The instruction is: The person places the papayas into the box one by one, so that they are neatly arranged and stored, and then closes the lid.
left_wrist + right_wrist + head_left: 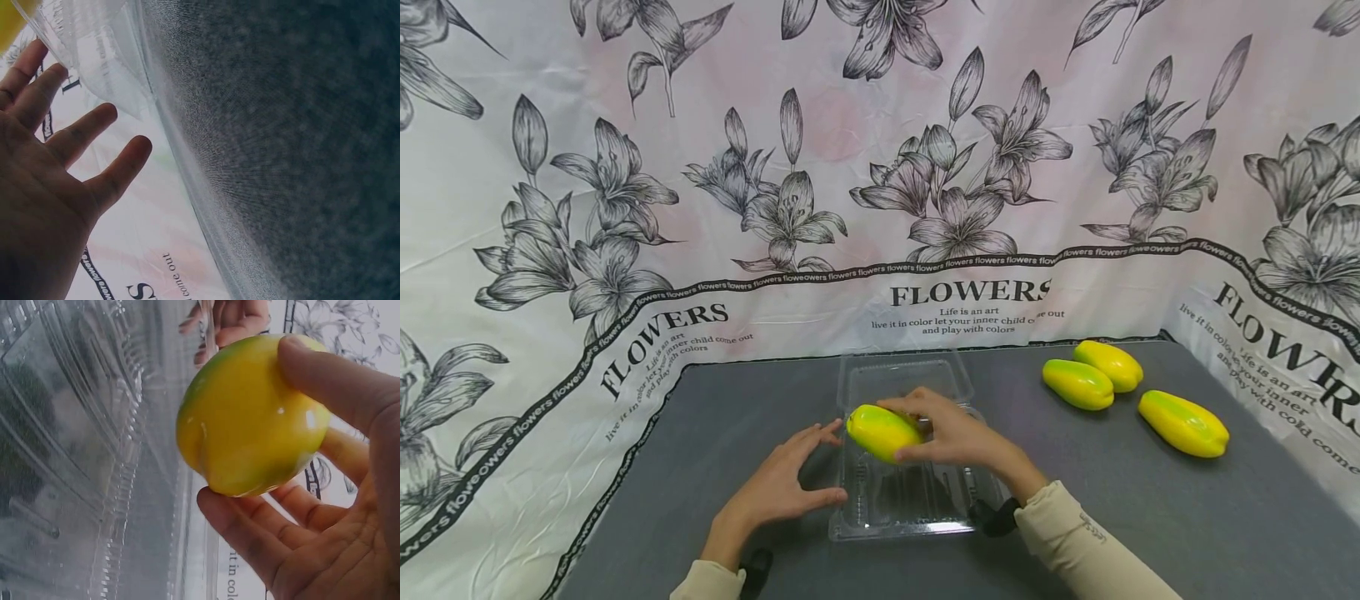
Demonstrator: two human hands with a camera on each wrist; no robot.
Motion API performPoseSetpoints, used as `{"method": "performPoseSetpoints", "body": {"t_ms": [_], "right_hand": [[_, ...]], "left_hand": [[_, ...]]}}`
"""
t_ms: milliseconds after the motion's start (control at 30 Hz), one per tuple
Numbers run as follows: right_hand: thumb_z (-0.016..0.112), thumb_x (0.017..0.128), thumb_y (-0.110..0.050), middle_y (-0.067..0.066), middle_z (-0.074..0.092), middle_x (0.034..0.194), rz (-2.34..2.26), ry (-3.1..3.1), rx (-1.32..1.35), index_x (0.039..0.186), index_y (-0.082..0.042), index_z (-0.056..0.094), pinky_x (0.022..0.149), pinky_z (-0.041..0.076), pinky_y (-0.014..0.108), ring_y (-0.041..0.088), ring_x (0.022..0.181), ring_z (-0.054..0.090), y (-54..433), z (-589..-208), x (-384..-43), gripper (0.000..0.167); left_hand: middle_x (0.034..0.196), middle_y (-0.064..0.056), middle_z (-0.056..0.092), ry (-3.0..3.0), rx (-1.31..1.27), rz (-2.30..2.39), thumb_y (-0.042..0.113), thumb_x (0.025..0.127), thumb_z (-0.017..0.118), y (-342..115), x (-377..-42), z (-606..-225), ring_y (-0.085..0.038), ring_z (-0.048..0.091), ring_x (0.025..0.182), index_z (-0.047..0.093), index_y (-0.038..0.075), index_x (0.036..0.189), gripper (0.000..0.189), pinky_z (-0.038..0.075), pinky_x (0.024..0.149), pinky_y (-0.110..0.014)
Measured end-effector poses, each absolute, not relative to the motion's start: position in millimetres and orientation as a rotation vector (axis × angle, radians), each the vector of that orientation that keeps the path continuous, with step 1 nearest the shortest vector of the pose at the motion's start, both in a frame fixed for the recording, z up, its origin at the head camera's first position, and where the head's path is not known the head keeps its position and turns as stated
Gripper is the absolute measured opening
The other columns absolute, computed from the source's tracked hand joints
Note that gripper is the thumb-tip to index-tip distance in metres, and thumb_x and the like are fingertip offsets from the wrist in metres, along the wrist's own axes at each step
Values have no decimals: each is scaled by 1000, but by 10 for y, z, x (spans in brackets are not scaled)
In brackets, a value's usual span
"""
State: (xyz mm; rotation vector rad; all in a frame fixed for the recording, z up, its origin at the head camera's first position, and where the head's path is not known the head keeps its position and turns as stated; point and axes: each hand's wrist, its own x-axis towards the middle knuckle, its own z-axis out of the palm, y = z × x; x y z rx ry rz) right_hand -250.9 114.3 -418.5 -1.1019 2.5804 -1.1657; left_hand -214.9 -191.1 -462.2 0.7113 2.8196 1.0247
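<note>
My right hand [951,429] holds a glossy yellow-green papaya [882,432] above a clear plastic clamshell box [910,527]. In the right wrist view the thumb presses one side of the papaya [250,419] and the fingers lie around the other. My left hand [786,479] is at the box's left edge, fingers spread and nothing in its grasp; whether a fingertip touches the rim I cannot tell. The box lies with its lid [902,377] folded back toward the wall. Part of its base is hidden behind the papaya and right hand.
Three more papayas lie on the grey table at the right: one at the back [1108,367], one beside it [1078,385], and one nearer the right edge [1183,423]. A flower-printed cloth [805,321] rises behind and along both sides of the table.
</note>
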Motion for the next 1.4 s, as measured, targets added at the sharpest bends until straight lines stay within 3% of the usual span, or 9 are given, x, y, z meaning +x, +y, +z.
{"method": "performPoseSetpoints", "body": {"t_ms": [433, 700, 1167, 1300, 1400], "right_hand": [[85, 83, -29, 7, 61, 117, -1025, 2649, -1098, 148, -15, 54, 85, 52, 37, 16, 100, 54, 1001, -4207, -2511, 73], [85, 84, -27, 1, 65, 114, -992, 2638, -1067, 145, -16, 57, 81, 49, 31, 15, 96, 52, 965, -4195, -2526, 68], [87, 82, -21, 7, 67, 120, -1024, 2625, -1050, 138, -15, 63, 89, 57, 47, 20, 101, 62, 922, -4235, -2514, 62], [87, 82, -21, 8, 66, 118, -1035, 2626, -1039, 138, -15, 63, 88, 58, 48, 20, 99, 62, 910, -4238, -2513, 62], [87, 81, -23, 7, 66, 116, -992, 2665, -1031, 138, -15, 63, 85, 57, 41, 18, 97, 61, 895, -4243, -2517, 62]], "left_hand": [[163, 17, 36, 2815, 700, 1022, 53, 81, 81, -1909, -2140, -4613, -36, 32, 153, 57, 28, 131, 60, 25, 116, -74], [164, 18, 34, 2808, 688, 1027, 54, 80, 82, -1892, -2129, -4589, -35, 33, 153, 56, 27, 129, 61, 25, 117, -73], [164, 17, 35, 2799, 689, 1049, 53, 80, 83, -1908, -2118, -4609, -38, 33, 152, 57, 22, 122, 58, 25, 116, -74], [164, 13, 36, 2808, 676, 1042, 54, 79, 83, -1904, -2122, -4608, -38, 33, 152, 57, 24, 122, 58, 25, 117, -73], [164, 13, 36, 2806, 685, 1046, 54, 80, 82, -1904, -2130, -4609, -38, 33, 152, 57, 24, 121, 57, 25, 117, -73]]}}
